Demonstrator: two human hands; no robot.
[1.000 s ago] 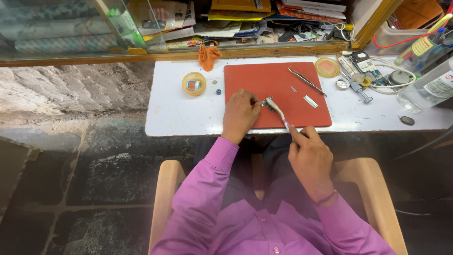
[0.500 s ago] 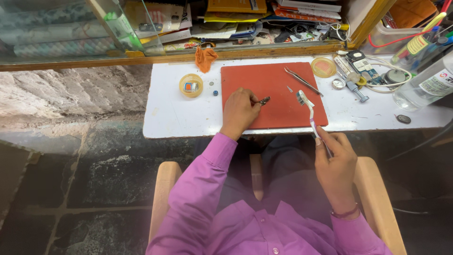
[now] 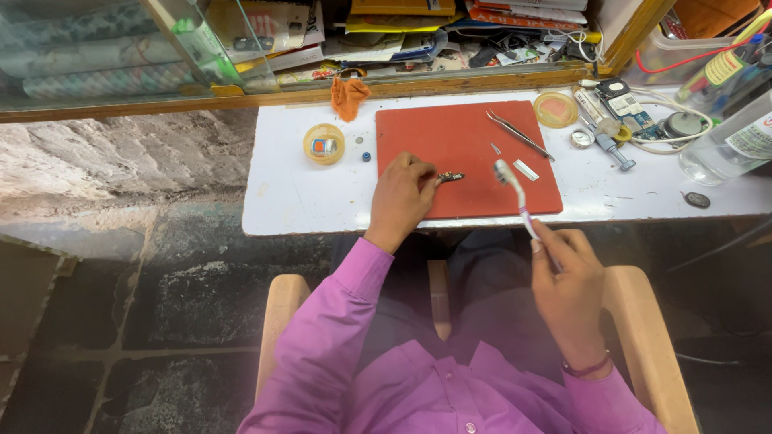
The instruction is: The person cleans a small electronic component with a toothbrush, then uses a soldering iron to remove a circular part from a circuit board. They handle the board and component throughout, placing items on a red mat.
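My left hand rests on the red mat and pinches a small dark part against it. My right hand is off the table's front edge, above my lap, closed around the handle of a toothbrush. The brush head points up and away, hovering over the mat's right side, a short way right of the small part. Metal tweezers and a small white strip lie on the mat beyond the brush.
A white table carries a yellow round container, an orange cloth, a round tin, small tools, cables and clear bottles at right. A cluttered glass shelf runs behind. Stone floor lies left; wooden chair arms flank my lap.
My right hand drew the toothbrush back from the small part toward the right and toward my lap. My left hand kept holding the part on the mat.
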